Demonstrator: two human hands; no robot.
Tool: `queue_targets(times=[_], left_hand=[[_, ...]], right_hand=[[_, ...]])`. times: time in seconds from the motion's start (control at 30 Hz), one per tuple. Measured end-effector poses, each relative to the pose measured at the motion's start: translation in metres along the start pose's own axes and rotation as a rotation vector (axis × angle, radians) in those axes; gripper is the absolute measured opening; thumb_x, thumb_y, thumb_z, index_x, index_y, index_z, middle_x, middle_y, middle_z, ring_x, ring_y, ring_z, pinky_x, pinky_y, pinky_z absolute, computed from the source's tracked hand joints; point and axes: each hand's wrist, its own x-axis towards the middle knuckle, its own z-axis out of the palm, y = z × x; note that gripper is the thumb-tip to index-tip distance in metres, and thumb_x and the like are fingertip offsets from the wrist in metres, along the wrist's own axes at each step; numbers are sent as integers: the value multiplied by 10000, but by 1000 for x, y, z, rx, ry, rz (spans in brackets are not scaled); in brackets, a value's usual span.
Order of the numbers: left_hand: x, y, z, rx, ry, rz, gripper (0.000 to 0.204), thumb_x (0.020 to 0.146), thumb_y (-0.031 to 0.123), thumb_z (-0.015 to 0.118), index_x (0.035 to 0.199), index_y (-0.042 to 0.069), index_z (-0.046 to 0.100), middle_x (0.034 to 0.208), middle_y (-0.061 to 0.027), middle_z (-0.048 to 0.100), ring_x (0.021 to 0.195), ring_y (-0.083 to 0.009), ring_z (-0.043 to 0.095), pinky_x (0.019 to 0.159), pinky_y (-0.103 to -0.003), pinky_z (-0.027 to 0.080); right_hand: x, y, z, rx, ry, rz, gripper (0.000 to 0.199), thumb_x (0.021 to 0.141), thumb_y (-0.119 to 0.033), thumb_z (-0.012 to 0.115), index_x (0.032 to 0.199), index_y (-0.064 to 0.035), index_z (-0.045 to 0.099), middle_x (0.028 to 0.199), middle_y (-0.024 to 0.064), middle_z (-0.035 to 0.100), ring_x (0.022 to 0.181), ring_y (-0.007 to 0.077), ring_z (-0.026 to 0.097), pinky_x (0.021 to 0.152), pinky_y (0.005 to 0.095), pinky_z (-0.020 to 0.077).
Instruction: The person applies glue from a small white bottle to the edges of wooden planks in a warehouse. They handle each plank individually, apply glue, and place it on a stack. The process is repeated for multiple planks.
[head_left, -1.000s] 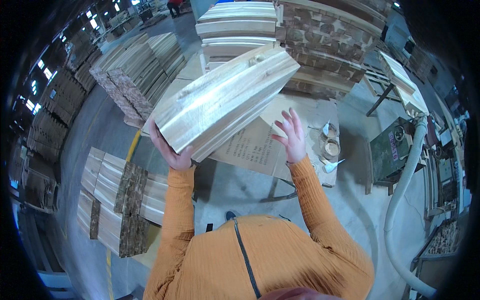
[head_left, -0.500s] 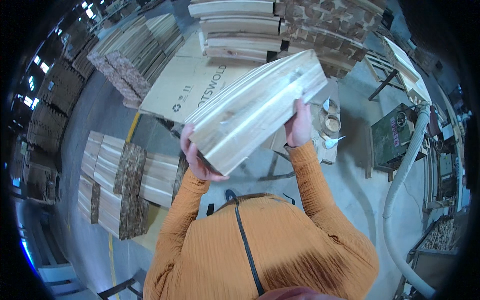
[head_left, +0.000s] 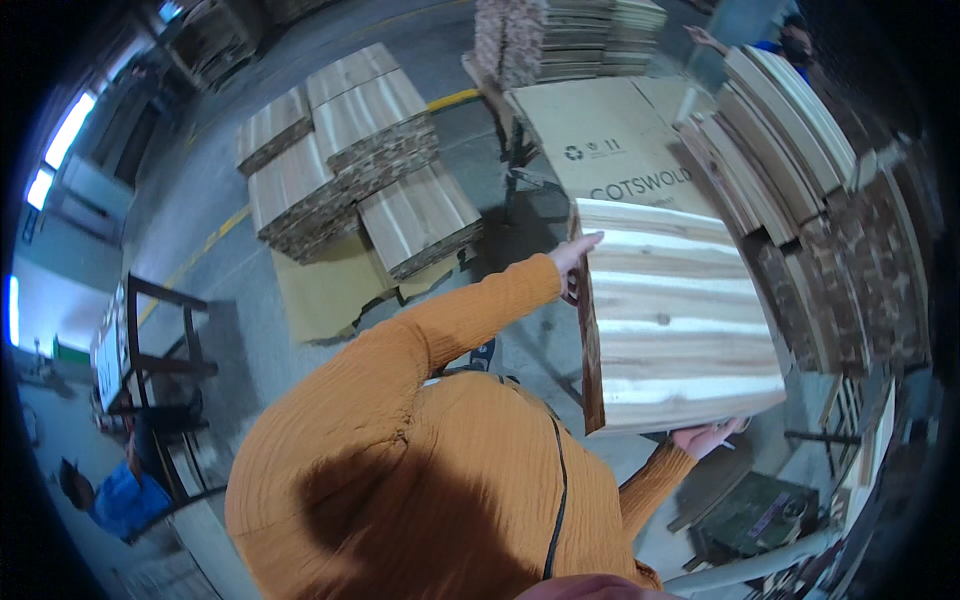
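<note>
Both my hands carry a stack of wooden boards, pale with brown streaks, raised in front of me. Its broad striped face is turned up, and a dark brown end shows along its left side. My left hand grips that left end near the far corner, with the thumb over the top. At the near edge, toward the right, my right hand supports the boards from beneath; part of its fingers is hidden. Beyond the boards lies a table covered with printed cardboard.
Stacked wooden panels sit on cardboard on the floor at left. More board stacks stand at right. A green machine and a pale hose are at lower right. One person in blue is at lower left, another at upper right.
My view has swung left, bringing the floor stacks higher in the picture. The boards have turned in my hands' hold, so their broad striped face now shows.
</note>
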Motion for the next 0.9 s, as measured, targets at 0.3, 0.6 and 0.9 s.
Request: queue_targets(times=[0.3,0.6,0.9], left_hand=[[20,-17,-17,-35,40,38,837,623,631,663,1258,125,458,1194,-144,500,1028,-278,487,809,-511,387],[-6,-48,-40,-233,296,234,902,645,450,731,1326,78,273,1172,-133,493,998,-246,540,752,-457,484],[-101,-32,-171,-638,497,452,840,669,336,745,1312,118,251,1129,-111,502,936,-230,579,683,-394,530]], right_hand=[[15,19,-18,-65,195,-17,639,890,-544,402,1359,-112,365,1395,93,369,1240,306,390,1032,469,331],[33,45,-27,-181,111,-174,613,922,-476,331,1381,-70,317,1402,138,348,1244,316,383,1024,456,349],[91,174,73,-682,-591,-188,658,914,-515,305,1387,-58,287,1389,166,349,1225,303,407,1016,425,375]])
